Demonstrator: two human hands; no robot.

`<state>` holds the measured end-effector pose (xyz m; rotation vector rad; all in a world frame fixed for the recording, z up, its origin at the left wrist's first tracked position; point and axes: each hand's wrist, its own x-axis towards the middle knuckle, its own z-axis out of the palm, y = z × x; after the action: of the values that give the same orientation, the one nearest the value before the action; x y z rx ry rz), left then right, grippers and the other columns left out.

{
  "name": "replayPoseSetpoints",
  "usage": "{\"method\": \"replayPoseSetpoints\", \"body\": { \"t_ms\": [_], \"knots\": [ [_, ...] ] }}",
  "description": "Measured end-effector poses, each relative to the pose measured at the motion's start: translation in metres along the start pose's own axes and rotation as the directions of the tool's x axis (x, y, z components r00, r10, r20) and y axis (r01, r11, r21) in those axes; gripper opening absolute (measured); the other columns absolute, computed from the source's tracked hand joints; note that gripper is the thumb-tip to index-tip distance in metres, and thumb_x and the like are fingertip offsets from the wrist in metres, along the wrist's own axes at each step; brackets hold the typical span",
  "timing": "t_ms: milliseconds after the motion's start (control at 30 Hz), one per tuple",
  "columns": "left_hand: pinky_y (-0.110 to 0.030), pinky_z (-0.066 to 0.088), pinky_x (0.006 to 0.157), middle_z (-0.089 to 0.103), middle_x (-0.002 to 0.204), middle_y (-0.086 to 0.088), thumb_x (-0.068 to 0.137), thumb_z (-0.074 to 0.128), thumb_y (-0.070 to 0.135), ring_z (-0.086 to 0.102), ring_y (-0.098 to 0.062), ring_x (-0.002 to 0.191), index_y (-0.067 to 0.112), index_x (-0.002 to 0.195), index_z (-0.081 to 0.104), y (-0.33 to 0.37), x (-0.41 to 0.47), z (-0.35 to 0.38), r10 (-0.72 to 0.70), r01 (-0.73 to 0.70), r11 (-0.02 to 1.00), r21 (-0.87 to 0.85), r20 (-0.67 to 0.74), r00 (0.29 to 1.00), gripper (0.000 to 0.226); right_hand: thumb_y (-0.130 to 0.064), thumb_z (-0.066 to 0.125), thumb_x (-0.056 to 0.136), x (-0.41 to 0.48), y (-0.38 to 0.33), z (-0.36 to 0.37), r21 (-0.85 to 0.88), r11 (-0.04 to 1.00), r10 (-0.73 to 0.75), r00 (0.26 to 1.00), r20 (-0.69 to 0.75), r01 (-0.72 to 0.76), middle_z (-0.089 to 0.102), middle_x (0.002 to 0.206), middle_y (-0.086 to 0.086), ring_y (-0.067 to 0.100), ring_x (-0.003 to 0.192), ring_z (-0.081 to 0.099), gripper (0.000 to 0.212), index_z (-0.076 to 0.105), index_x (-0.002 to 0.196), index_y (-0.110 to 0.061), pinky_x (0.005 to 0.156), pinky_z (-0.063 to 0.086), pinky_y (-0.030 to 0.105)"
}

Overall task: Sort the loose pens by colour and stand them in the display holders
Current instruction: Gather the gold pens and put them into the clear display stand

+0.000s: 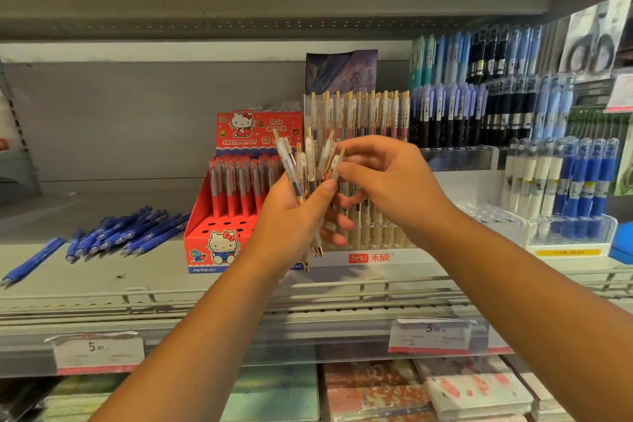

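Note:
My left hand (294, 216) grips a fanned bunch of clear pens with gold clips (310, 168), held upright in front of the shelf. My right hand (387, 181) pinches the top of one pen in that bunch between thumb and forefinger. Behind the hands stands a clear tiered holder (370, 255) labelled "hesu", with several matching gold-clip pens standing in its back rows. A pile of loose blue pens (126, 233) lies flat on the shelf at the left. A red Hello Kitty display box (219, 240) holds red pens in its rear holes.
At the right a clear holder (568, 233) carries white and blue capped pens, with racks of blue and black pens (479, 106) behind it. A wire rail (137, 295) runs along the shelf front, with price tags (99, 351) below. Notebooks fill the lower shelf.

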<state>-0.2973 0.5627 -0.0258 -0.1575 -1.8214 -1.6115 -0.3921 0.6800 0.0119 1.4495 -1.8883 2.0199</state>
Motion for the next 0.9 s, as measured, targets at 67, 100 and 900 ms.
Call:
{"method": "replayPoseSetpoints", "body": {
  "t_ms": [67, 100, 900],
  "knots": [
    [-0.036, 0.059, 0.054, 0.066, 0.096, -0.029, 0.102, 0.051, 0.017, 0.069, -0.028, 0.069, 0.018, 0.127, 0.059, 0.000, 0.000, 0.000, -0.006, 0.006, 1.000, 0.003, 0.010, 1.000, 0.027, -0.002, 0.067, 0.090, -0.001, 0.000, 0.000, 0.025, 0.999, 0.020, 1.000, 0.001, -0.020, 0.072, 0.094, 0.011, 0.012, 0.071, 0.070, 0.025, 0.068, 0.113, -0.010, 0.058, 0.057, 0.024],
    [-0.036, 0.059, 0.054, 0.066, 0.097, -0.029, 0.101, 0.052, 0.018, 0.068, -0.029, 0.069, 0.017, 0.128, 0.059, 0.000, 0.000, 0.000, -0.011, 0.011, 1.000, -0.001, 0.013, 1.000, 0.027, -0.003, 0.067, 0.090, -0.002, 0.000, -0.001, 0.034, 0.999, 0.028, 1.000, 0.001, -0.028, 0.072, 0.093, 0.010, 0.011, 0.068, 0.069, 0.023, 0.067, 0.112, -0.010, 0.058, 0.057, 0.024],
    [-0.026, 0.055, 0.069, 0.077, 0.088, 0.001, 0.103, 0.049, 0.025, 0.065, -0.011, 0.073, 0.014, 0.108, 0.064, -0.001, 0.005, 0.000, -0.018, 0.045, 0.989, 0.143, -0.179, 0.984, 0.019, -0.013, 0.064, 0.094, 0.011, 0.008, -0.034, -0.064, 0.993, -0.113, 0.978, -0.174, 0.103, 0.074, 0.084, 0.008, 0.017, 0.073, 0.073, 0.011, 0.060, 0.102, -0.008, 0.058, 0.060, 0.029]
  ]
}}
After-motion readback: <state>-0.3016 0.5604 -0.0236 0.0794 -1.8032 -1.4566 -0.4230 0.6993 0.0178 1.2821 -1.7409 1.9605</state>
